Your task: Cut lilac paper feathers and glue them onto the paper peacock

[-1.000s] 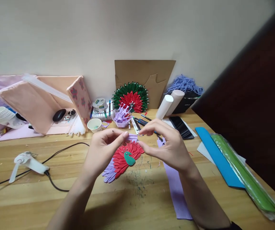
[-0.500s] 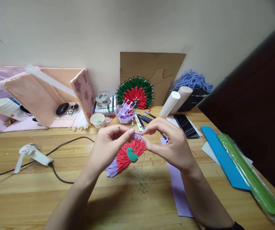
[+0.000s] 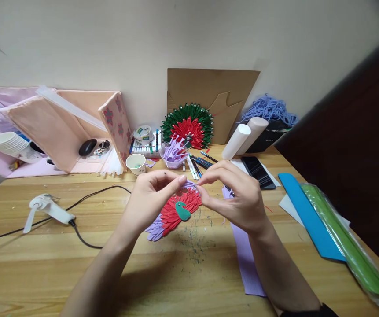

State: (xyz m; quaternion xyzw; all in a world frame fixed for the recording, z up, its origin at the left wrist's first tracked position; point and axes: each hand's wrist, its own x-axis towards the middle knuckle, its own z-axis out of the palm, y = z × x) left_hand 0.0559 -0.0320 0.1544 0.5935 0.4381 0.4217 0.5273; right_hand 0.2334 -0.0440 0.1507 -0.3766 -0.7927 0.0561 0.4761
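My left hand and my right hand meet above a paper peacock craft with red feathers, purple outer feathers and a teal body, lying on the wooden table. Both hands pinch a small purple paper piece between thumb and fingers, just over the craft's upper edge. A long purple paper strip lies under my right wrist.
A glue gun with a black cord lies at the left. At the back stand a finished green and red peacock fan, a cardboard sheet, a bowl of purple pieces, pens, a paper cup. A phone, blue and green paper rolls lie right.
Both hands stay pinched on the purple piece and have shifted slightly right and up in the picture as the view moved. The craft has not moved on the table.
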